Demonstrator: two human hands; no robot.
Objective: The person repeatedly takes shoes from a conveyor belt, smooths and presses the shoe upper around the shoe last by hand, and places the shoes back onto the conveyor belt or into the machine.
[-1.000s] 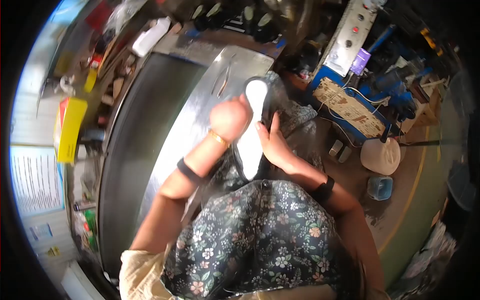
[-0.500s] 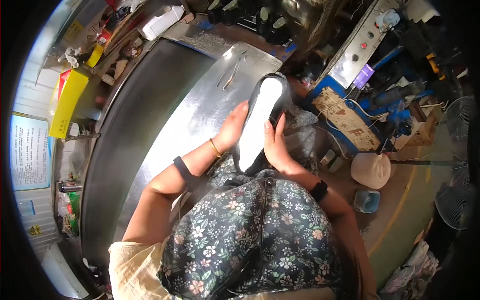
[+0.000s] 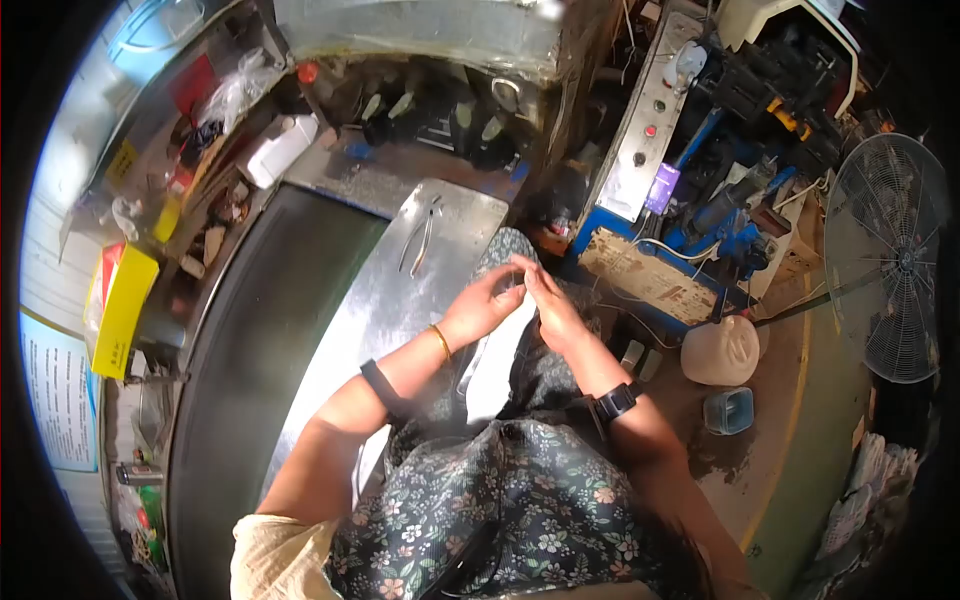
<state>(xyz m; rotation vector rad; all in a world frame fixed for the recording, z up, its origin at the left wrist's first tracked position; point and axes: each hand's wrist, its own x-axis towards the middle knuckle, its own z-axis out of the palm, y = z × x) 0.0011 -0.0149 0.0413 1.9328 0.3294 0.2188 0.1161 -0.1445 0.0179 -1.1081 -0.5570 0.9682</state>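
Note:
A dark shoe lies bottom up along my lap, its long white underside showing. My left hand is at the far end of the shoe with the fingers curled and the thumb close to the white surface. From the other side my right hand closes on the same end, fingers pressed together, its fingertips meeting those of the left. The fingers hide that end of the shoe. Beneath it is a dark floral apron over my legs.
On the metal table to the left lie pincers, beside a dark conveyor belt. Several dark shoes stand behind. At right are a blue-framed machine, a plastic jug, a small tub and a fan.
My hands have slid from the sides of the shoe to its far end, where the fingertips now meet. The view has tilted up, showing more of the background.

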